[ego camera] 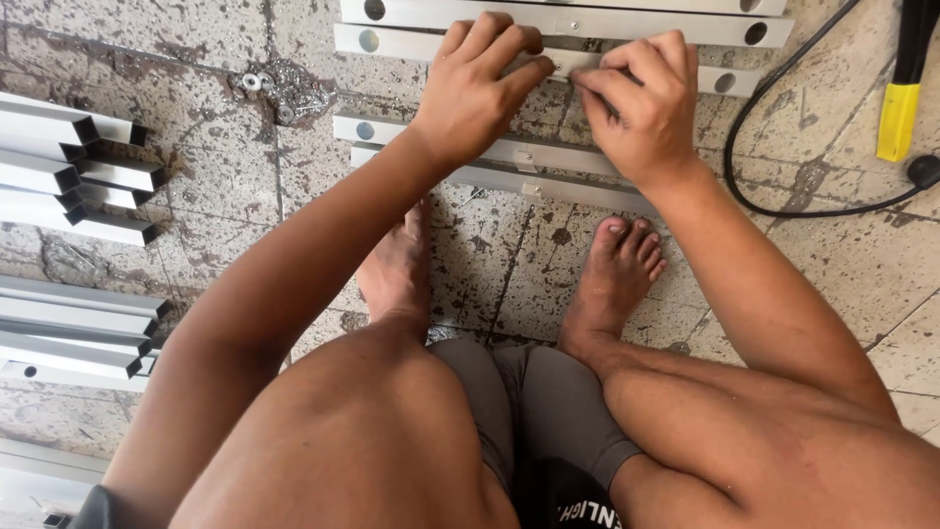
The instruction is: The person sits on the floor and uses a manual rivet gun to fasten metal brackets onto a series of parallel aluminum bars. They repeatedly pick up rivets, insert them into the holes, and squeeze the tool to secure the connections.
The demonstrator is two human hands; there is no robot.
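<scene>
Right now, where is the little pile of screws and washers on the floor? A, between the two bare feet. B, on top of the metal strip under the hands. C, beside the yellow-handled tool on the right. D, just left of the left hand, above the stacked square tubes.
D: the pile of screws and washers lies on the tiled floor left of the left hand, up and right of the stacked square tubes.

Stained stone-tile floor [245, 225] bearing a small heap of screws and washers [284, 90], stacked grey metal channel sections [73, 167] at far left, a looping black cable [783, 108] and a yellow-and-black tool handle [901, 108] at right.
</scene>
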